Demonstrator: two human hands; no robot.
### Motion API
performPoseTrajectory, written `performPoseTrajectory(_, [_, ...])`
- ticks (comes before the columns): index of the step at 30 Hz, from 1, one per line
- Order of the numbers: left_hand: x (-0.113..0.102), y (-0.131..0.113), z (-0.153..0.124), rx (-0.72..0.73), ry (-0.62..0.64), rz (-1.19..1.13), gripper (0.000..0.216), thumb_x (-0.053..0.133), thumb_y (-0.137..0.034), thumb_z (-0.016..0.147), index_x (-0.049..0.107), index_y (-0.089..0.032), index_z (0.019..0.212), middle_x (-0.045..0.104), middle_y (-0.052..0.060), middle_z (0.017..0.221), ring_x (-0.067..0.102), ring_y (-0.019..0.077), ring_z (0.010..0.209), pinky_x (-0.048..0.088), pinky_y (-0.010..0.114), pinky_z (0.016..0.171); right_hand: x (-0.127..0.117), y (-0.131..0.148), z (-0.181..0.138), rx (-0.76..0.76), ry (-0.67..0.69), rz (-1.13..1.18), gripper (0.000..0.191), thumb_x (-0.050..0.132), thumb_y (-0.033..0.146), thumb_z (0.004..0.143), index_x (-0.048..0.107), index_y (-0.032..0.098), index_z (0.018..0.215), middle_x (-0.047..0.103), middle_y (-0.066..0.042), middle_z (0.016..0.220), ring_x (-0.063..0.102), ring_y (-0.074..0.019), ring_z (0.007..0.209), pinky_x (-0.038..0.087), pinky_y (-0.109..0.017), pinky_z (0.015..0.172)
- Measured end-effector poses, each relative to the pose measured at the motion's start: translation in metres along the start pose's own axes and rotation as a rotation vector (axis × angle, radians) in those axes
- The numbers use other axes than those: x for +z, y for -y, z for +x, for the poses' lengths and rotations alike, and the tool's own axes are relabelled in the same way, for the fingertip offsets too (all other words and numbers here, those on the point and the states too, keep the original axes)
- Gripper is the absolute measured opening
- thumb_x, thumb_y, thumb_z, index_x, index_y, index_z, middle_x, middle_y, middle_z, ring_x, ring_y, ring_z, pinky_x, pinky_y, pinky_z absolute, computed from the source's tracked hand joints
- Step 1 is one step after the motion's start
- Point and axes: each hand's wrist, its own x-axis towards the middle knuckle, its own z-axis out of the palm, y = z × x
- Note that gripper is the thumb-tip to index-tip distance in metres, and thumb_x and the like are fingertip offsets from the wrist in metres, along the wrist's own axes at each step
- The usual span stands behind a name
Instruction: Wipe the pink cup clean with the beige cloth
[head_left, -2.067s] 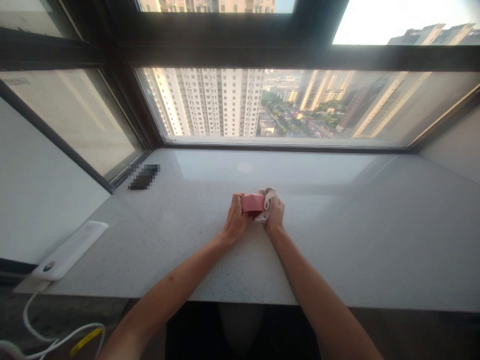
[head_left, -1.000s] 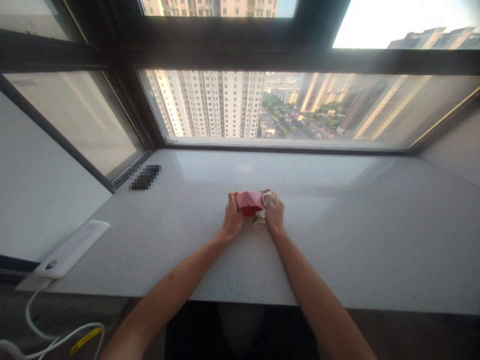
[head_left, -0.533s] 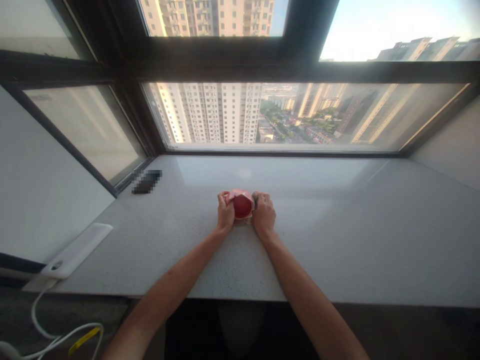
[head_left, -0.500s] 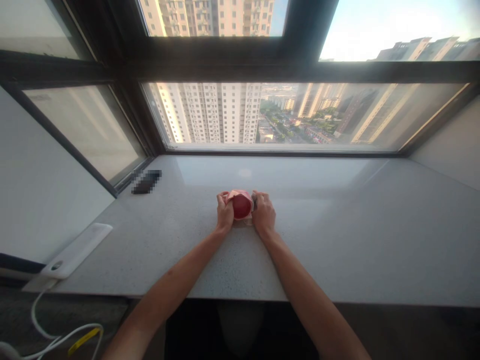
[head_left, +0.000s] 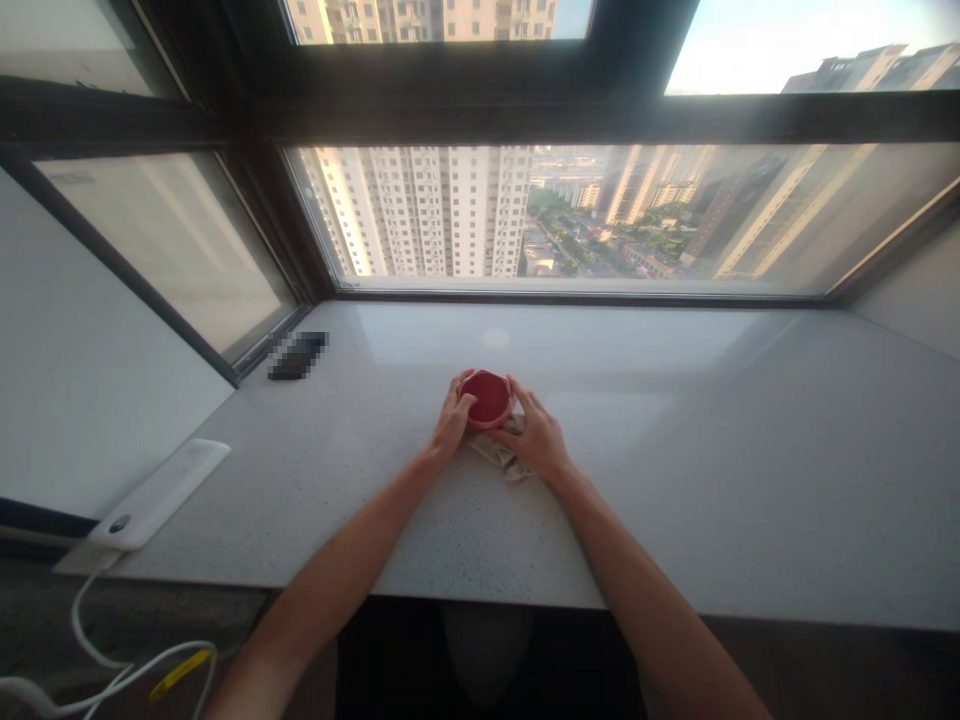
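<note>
A small red bowl (head_left: 491, 397) with a pinkish, angular rim is held between my two hands over the sill, its hollow side facing up toward me. My left hand (head_left: 453, 415) grips the left side, with the thumb over the rim and inside. Around the right side curves my right hand (head_left: 537, 433), fingers at the far rim and thumb along the near edge. A crumpled beige cloth (head_left: 491, 450) lies beneath and in front of the bowl, partly hidden by my right hand. Whether the bowl's base touches the sill is hidden.
The pale speckled sill (head_left: 360, 500) runs up to a dark-framed window (head_left: 570, 297). At the back left lies a dark, pixelated object (head_left: 298, 356). A white power strip (head_left: 161, 495) rests at the left edge, its white cable (head_left: 81, 620) hanging down.
The bowl has turned so its rim shows more fully. My right hand has shifted to wrap its right side, and more of the beige cloth shows beneath. The view has shifted slightly.
</note>
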Motion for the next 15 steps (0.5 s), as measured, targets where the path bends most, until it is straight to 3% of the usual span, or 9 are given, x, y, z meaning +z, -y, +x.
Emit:
performPoseTrajectory(4, [-0.016,-0.012,0.0,0.018,0.357,0.1,0.091,0.084,-0.044,0.084,0.043,-0.02,0.161,0.053,0.02,0.162,0.057,0.0348,0.146,0.051,0.049,0.12,-0.015,-0.012,0.005,0.042,0.009,0.098,0.093,0.088,0.056,0.08,0.051,0.032,0.162,0.071,-0.011,0.148,0.069,-0.0375,0.133,0.055,-0.052,0.11])
performPoseTrajectory(6, [-0.022,-0.016,0.002,0.045,0.468,0.155,0.106,0.094,-0.042,0.075,0.04,-0.021,0.164,0.052,0.023,0.163,0.059,0.037,0.145,0.053,0.05,0.117,-0.022,-0.015,0.006,0.042,0.031,0.145,0.09,0.09,0.055,0.077,0.057,0.031,0.158,0.074,-0.01,0.143,0.072,-0.0373,0.128,0.056,-0.052,0.107])
performPoseTrajectory(9, [-0.027,-0.016,0.004,0.119,0.484,0.242,0.104,0.097,-0.043,0.071,0.048,-0.022,0.16,0.059,0.022,0.157,0.062,0.0369,0.141,0.053,0.05,0.116,-0.028,-0.013,0.007,0.027,0.038,0.185,0.085,0.092,0.053,0.074,0.064,0.03,0.151,0.077,-0.009,0.138,0.075,-0.0363,0.124,0.06,-0.048,0.1])
performPoseTrajectory(15, [-0.03,-0.007,0.008,0.236,0.38,0.495,0.082,0.096,-0.053,0.071,0.065,-0.028,0.144,0.071,0.014,0.142,0.06,0.0379,0.143,0.042,0.051,0.122,-0.028,-0.013,0.008,0.042,0.068,0.135,0.086,0.093,0.056,0.074,0.065,0.033,0.151,0.08,-0.007,0.131,0.077,-0.0373,0.116,0.06,-0.045,0.095])
